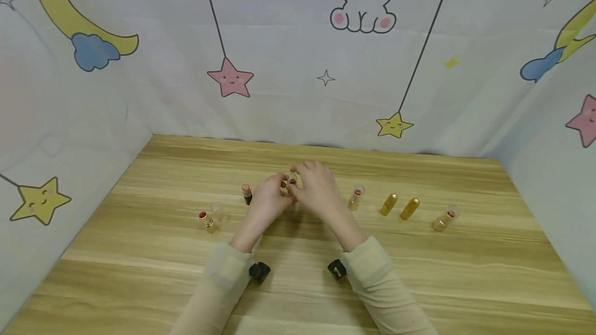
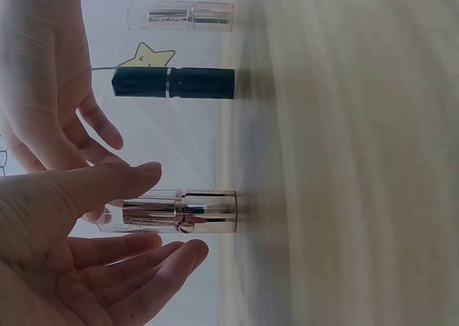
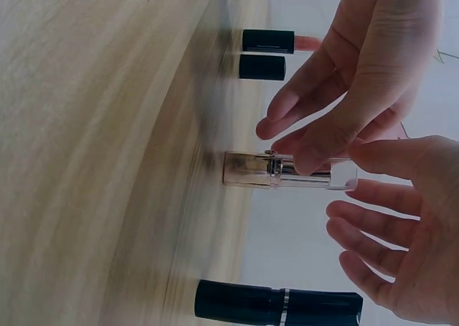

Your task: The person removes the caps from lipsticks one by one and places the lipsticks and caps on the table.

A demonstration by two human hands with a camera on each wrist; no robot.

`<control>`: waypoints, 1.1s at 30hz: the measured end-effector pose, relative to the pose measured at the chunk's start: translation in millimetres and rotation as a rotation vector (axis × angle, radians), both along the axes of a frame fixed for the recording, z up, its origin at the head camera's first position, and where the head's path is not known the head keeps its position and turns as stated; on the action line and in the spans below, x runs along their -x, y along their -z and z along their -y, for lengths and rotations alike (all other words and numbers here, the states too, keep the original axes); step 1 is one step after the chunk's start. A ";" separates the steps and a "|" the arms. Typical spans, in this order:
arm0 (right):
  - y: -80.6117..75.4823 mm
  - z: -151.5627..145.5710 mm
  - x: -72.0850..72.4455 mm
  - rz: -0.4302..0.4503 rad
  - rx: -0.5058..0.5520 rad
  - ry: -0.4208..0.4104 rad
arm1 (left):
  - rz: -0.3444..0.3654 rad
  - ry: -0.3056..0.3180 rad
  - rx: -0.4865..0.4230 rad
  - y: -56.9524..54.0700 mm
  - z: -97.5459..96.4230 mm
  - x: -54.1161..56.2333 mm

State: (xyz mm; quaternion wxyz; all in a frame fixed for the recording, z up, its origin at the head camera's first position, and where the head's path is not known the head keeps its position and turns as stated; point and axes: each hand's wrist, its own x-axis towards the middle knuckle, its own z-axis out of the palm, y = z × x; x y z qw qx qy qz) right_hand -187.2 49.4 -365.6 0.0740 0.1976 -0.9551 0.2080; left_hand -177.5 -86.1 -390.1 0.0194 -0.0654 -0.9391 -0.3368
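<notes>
A lipstick (image 1: 292, 180) with a gold-toned base and a clear cap stands upright on the table between both hands. My left hand (image 1: 269, 195) has its thumb and fingers around the lipstick tube (image 2: 204, 211), the thumb lying across it in the right wrist view. With thumb and index finger, my right hand (image 1: 318, 187) pinches the top of the clear cap (image 3: 344, 175); its other fingers are spread. To the left stand an uncapped black lipstick (image 1: 247, 195) with a peach bullet and its black cap (image 3: 262, 66). A closed black lipstick (image 2: 172, 82) stands on the right hand's side.
Farther left are an open red lipstick (image 1: 208, 222) and its clear cap (image 1: 216, 207). Toward the right stand a clear-capped lipstick (image 1: 355, 199), two gold tubes (image 1: 388, 204) and another clear-capped lipstick (image 1: 444, 219). A printed curtain (image 1: 288, 112) rises behind the wooden table (image 1: 298, 299).
</notes>
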 end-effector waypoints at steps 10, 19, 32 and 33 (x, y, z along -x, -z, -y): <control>7.2 1.4 3.0 -0.007 -0.004 0.011 | -0.020 0.012 -0.003 3.8 -3.0 8.2; 12.3 3.5 4.7 -0.028 -0.001 -0.001 | -0.035 0.009 0.046 6.7 -4.1 12.0; 17.3 5.6 5.3 -0.074 -0.003 -0.006 | -0.049 0.006 0.077 9.7 -4.4 14.8; 17.6 5.8 5.4 -0.076 -0.004 -0.006 | -0.048 0.006 0.079 9.8 -4.6 15.0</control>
